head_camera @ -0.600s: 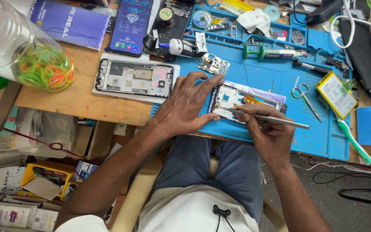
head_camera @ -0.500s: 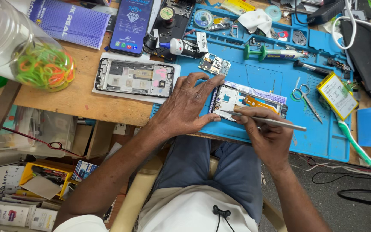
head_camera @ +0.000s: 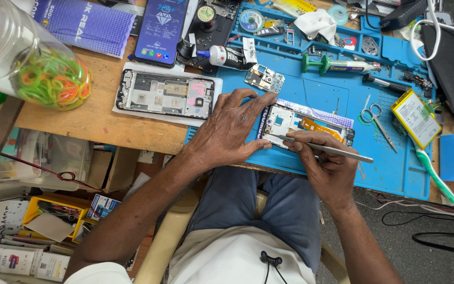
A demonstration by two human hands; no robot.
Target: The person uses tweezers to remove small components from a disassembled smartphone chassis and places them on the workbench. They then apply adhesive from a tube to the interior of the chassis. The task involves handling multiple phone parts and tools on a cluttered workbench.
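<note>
Left hand (head_camera: 227, 131) steadies opened phone (head_camera: 303, 123); right hand (head_camera: 327, 165) holds tweezers (head_camera: 332, 151) (tip inside).

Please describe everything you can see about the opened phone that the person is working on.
The opened phone lies flat on the blue mat, back cover off. Its pale frame holds an orange flex strip and a square opening near the left end. The left hand presses on that end, fingers spread over the edge. The right hand holds a thin metal tool whose tip meets the lower edge.
</note>
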